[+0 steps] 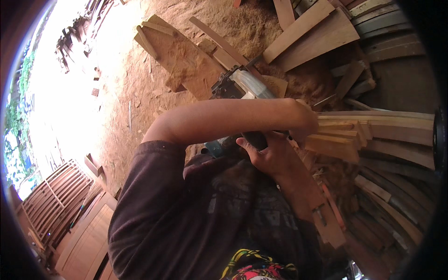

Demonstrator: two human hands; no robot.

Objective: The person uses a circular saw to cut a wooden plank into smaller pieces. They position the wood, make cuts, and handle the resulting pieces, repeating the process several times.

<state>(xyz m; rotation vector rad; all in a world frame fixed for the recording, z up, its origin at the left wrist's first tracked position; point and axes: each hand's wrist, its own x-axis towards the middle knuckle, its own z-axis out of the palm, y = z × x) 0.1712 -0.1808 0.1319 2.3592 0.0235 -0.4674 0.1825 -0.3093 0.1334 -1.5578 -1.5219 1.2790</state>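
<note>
The right hand [266,156] has its fingers [247,145] curled closed around the dark handle of the power tool [238,86], a grey-bodied machine that appears to be an electric planer. The left hand [305,122] lies across the frame above the right hand; its fingers are hidden against the stack of wooden slats [345,135], so their state cannot be determined.

Position: the power tool sits just left of the slat stack, its body extending up and away from it toward the sawdust-covered board [186,60].

Hazards, as judged:
- The left hand rests at the slat ends, close to the tool. A slip of the tool toward the stack could bring it against that hand.
- The slats lie loose and uneven; pressure on one may shift the others.
- Sawdust on the ground [126,93] could reduce footing.

Clearance: right of the stack, curved timber pieces [396,210] crowd the space. Beyond the stack, offcut planks [317,32] block forward travel. Open ground lies left of the tool.
</note>
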